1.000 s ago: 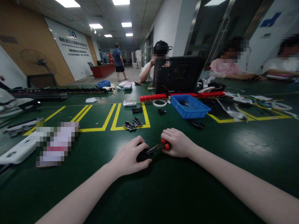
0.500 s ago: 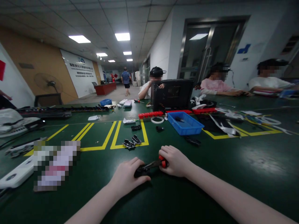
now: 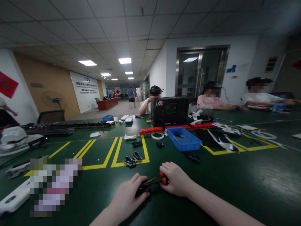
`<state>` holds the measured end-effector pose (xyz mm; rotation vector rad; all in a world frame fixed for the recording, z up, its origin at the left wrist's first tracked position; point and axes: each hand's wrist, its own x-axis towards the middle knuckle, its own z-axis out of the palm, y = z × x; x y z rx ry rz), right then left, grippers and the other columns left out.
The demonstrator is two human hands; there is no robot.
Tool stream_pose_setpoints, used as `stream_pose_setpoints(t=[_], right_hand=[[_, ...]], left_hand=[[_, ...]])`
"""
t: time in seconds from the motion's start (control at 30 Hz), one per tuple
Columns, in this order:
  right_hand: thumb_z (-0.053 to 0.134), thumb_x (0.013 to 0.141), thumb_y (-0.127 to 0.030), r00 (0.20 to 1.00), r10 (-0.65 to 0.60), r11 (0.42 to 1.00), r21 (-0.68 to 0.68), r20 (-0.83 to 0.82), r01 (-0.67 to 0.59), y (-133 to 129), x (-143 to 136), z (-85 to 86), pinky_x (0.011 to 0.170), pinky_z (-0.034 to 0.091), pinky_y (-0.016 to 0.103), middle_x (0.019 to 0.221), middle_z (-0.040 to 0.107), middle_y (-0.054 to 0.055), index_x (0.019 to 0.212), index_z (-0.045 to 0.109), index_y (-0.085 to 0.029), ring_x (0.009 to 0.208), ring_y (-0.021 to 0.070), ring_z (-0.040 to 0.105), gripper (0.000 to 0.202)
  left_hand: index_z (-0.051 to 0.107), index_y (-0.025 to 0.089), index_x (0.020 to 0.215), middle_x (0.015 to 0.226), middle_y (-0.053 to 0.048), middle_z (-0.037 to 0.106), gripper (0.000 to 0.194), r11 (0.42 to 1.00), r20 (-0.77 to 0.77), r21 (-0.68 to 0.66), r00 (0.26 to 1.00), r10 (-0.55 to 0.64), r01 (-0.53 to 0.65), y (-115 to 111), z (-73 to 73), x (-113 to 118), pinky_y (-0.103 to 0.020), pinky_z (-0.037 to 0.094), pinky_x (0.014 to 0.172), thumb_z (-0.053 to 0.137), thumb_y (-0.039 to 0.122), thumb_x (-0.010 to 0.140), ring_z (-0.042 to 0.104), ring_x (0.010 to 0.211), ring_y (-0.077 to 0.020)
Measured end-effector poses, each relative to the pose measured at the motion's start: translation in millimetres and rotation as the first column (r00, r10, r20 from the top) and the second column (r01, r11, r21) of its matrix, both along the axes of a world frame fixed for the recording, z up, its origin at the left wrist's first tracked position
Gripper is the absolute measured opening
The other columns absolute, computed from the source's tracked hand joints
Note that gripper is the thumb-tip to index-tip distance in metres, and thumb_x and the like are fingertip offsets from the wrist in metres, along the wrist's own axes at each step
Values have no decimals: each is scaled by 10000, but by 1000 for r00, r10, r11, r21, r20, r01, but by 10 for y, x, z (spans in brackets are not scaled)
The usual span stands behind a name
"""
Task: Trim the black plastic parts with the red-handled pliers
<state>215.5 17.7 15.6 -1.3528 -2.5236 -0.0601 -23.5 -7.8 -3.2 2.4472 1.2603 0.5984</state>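
Note:
My right hand (image 3: 174,179) is closed round the red-and-black handles of a pair of pliers (image 3: 154,180). The metal jaws point left and meet a small black part (image 3: 141,188). That part lies under the fingers and thumb of my left hand (image 3: 130,196), which are curled about it; much of it is hidden. Whether the jaws grip the part, I cannot tell. Just beyond my left hand, two black-and-silver parts (image 3: 133,159) sit at the front of a yellow-taped square.
A blue bin (image 3: 184,139) holds a dark piece, with another black piece (image 3: 192,157) before it. Red strips (image 3: 150,130) and a black case (image 3: 170,110) stand farther back. A white power strip (image 3: 16,194) lies at left. Co-workers (image 3: 213,99) sit across the green table.
The camera has tilted up, so the table and both hands appear lower in view. Both hands keep their hold on the pliers and the black part, with little other movement.

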Motion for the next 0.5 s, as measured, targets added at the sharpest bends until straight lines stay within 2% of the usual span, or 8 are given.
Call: stream_pose_setpoints(t=[0.27,0.5], right_hand=[[620,736,-340,1000,-22,1000,4,8,22,-1,-8,-12,696,360,303,857,590,50,791,543,-191,757,186,498,177],[614,755,-375,998,-34,999,0,51,34,-1,-14,-25,695,360,302,849,597,51,784,533,-190,768,192,515,204]], left_hand=[[528,322,1214,1095,20,612,362,1000,0,6,1000,-11,11,25,21,-11,-280,452,772,616,323,863,643,924,-204],[539,295,1209,1132,0,627,319,1000,39,8,999,-28,28,8,37,-8,-284,442,807,562,367,899,633,959,-213]])
